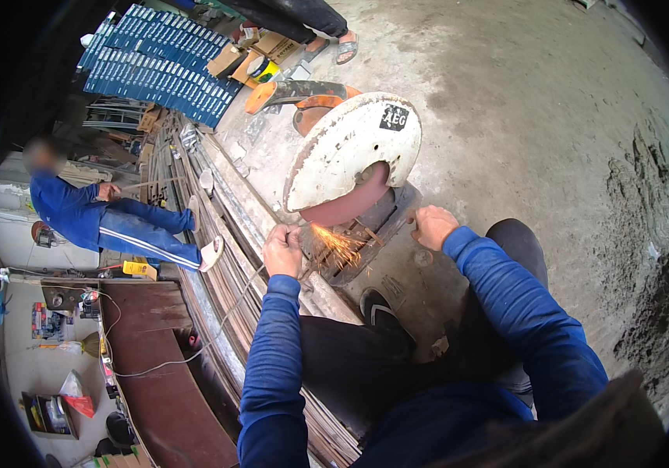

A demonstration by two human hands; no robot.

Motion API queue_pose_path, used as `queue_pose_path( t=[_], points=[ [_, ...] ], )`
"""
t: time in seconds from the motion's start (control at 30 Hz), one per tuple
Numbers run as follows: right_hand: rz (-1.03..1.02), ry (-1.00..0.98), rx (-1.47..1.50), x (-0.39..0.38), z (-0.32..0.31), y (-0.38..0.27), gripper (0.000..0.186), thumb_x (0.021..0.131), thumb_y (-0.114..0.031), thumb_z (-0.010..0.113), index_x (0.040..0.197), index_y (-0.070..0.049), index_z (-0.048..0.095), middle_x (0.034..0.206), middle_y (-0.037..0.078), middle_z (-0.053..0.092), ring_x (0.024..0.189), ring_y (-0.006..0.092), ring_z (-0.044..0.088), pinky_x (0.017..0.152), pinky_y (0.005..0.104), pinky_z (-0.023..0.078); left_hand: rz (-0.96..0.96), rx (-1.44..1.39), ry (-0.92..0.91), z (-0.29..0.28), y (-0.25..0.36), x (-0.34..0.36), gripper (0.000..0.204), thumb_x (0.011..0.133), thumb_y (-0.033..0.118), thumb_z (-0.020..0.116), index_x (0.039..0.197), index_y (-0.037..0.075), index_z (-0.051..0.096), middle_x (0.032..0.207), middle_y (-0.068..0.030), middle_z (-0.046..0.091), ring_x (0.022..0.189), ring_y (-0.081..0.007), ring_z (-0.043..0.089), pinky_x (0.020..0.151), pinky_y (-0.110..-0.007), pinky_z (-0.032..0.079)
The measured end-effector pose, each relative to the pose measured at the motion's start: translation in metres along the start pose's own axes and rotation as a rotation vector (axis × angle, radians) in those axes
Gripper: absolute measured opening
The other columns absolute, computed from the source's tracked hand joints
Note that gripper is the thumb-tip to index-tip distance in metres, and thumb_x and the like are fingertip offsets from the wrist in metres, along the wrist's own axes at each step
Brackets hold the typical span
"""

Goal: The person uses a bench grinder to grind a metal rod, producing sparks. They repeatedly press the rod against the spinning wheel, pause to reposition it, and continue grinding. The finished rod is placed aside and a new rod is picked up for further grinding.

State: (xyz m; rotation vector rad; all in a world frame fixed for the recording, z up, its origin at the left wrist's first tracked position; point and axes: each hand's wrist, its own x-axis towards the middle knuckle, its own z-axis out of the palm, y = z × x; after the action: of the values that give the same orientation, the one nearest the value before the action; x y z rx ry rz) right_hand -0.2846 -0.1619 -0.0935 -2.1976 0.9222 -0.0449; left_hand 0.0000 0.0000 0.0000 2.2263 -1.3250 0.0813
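Note:
In front of me stands a cut-off saw with a worn white guard (354, 144) over a reddish-brown abrasive disc (350, 204). Orange sparks (337, 245) spray from below the disc, above the dark metal base (387, 226). Left of the sparks, my left hand (282, 251) is closed, its fingers pinched close to the disc's lower edge; what they grip is too small to make out. Beside the right side of the base, my right hand (433, 227) has its fingers curled in. Whatever it may hold is hidden.
Long metal bars (229, 261) lie on the floor to my left. A grey cable (221, 331) crosses them. A co-worker in blue (69, 207) stands beyond, holding a thin rod. Stacked blue boxes (159, 62) and another person's sandalled feet (346, 48) are at the back.

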Motion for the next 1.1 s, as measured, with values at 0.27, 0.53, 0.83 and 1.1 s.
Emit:
queue_pose_path(
  t=[0.27,0.53,0.83,1.1],
  points=[
    [-0.029,0.068,0.000,0.000,0.002,0.005,0.034,0.076,-0.016,0.068,0.110,-0.011,0.067,0.102,0.017,0.070,0.098,0.0341,0.067,0.086,0.0423,0.053,0.024,0.034,0.034,0.003,-0.006,0.000,0.006,0.084,0.008,0.069,0.084,0.002,0.068,0.080,-0.0151,0.067,0.072,-0.0317,0.067,0.068,-0.039,0.051],
    [-0.003,0.047,0.004,-0.002,0.005,0.003,0.034,0.076,-0.017,0.068,0.110,-0.012,0.067,0.103,0.017,0.070,0.099,0.0336,0.067,0.087,0.0420,0.053,0.093,0.081,0.053,0.001,0.002,-0.003,0.005,0.084,0.007,0.069,0.085,0.002,0.067,0.081,-0.0153,0.067,0.073,-0.0320,0.067,0.069,-0.039,0.051],
    [-0.043,0.070,0.009,-0.003,0.001,0.003,0.031,0.077,-0.016,0.067,0.107,-0.009,0.067,0.102,0.017,0.070,0.099,0.0341,0.067,0.086,0.0432,0.053,-0.199,-0.397,-0.063,-0.002,-0.011,-0.007,0.007,0.092,0.005,0.064,0.093,-0.002,0.065,0.076,-0.0095,0.068,0.063,-0.0167,0.067,0.057,-0.027,0.053],
    [-0.021,0.035,0.008,-0.003,0.002,-0.004,0.032,0.079,-0.019,0.067,0.109,-0.010,0.065,0.103,0.018,0.069,0.099,0.0352,0.066,0.086,0.0440,0.052,-0.408,-0.699,-0.295,-0.009,-0.027,-0.013,0.019,0.100,0.013,0.056,0.100,-0.004,0.064,0.077,-0.0118,0.068,0.061,-0.0192,0.068,0.053,-0.027,0.053]
  ],
)
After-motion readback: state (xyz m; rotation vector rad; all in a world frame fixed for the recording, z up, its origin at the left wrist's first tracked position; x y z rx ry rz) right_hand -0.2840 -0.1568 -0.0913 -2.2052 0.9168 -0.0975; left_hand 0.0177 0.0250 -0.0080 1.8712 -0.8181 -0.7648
